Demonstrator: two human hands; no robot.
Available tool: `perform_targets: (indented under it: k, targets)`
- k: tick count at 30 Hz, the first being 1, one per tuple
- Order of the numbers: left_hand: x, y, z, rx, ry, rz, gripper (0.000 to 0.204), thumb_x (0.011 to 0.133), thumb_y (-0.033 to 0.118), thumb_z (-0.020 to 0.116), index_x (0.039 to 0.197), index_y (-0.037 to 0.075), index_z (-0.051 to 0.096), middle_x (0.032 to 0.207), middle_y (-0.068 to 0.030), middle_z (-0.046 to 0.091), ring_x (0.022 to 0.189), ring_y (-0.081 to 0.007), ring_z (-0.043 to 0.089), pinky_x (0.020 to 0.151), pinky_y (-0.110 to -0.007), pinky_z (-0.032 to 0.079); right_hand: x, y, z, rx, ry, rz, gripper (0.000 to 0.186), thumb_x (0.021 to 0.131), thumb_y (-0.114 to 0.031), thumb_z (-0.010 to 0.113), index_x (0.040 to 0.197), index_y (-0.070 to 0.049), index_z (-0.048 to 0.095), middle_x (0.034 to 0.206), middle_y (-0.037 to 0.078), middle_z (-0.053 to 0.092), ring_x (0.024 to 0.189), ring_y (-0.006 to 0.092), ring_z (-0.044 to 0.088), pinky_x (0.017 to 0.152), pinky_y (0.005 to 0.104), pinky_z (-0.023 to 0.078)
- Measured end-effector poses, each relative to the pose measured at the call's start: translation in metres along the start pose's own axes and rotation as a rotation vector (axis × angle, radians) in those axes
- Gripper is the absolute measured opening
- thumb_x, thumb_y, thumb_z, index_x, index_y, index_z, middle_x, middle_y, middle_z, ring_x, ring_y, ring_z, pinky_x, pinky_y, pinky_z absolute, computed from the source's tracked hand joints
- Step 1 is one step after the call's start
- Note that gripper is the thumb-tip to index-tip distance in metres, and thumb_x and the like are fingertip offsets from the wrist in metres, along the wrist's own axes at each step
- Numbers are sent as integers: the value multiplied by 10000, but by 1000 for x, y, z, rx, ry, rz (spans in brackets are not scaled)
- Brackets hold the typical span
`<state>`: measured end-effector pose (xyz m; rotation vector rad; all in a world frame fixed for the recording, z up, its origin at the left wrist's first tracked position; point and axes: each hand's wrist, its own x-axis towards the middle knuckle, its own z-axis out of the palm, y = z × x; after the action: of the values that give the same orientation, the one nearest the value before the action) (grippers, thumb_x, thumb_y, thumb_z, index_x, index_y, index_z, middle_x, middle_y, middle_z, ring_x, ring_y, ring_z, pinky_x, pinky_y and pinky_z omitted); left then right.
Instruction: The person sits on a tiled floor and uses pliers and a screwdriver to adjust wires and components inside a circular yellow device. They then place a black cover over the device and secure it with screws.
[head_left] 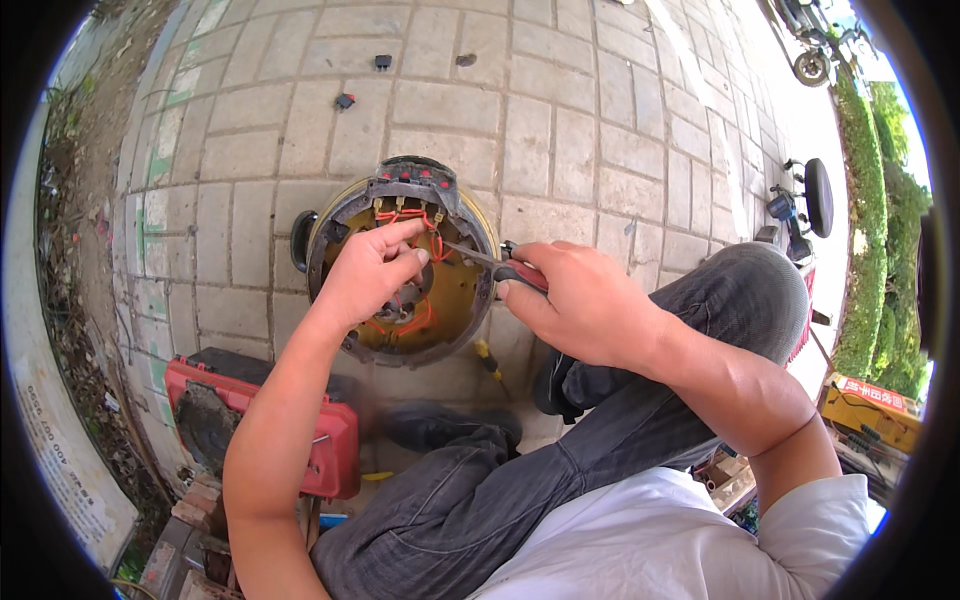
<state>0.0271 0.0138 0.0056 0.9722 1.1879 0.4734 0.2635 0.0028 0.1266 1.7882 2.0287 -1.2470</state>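
A round, pot-shaped appliance (pixel 350 335) stands on the paving with its interior exposed, showing a yellowish inside and a dark rim. Along its far edge runs a dark panel (pixel 412 176) with red switches and metal terminals. Several red wires (pixel 441 246) loop down from there. My left hand (pixel 368 268) reaches in with bent fingers closed at a red wire, the index fingertip lying on it; the exact grip is partly hidden. In my right hand (pixel 585 300) is a pair of long-nose pliers (pixel 520 274) with red and black handles, its jaws pointing at the wires.
Left of my legs lies a red toolbox (pixel 340 450). A yellow-and-black screwdriver (pixel 488 358) rests near the appliance's front. Two small dark switch-like parts (pixel 345 101) lie farther off on the paving. At the right are a low seat (pixel 818 197) and a yellow box (pixel 870 412).
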Motion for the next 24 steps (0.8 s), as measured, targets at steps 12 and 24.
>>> perform_targets:
  k: [12, 24]
  targets:
    - [3, 2, -1, -48, -90, -23, 509, 950, 135, 665, 1436, 36, 551, 782, 21, 666, 645, -20, 514, 551, -217, 409, -3, 1, 71, 1790, -224, 494, 441, 1071, -401, 338, 1246, -94, 601, 993, 134, 648, 820, 296, 643, 849, 513, 542]
    - [5, -4, -2, -115, -117, 9, 235, 945, 126, 686, 1160, 62, 616, 806, 29, 649, 674, -24, 530, 565, -214, 417, -4, -4, 79, 1869, -179, 511, 431, 1039, -401, 353, 1220, -102, 607, 987, 125, 633, 817, 280, 622, 841, 471, 528]
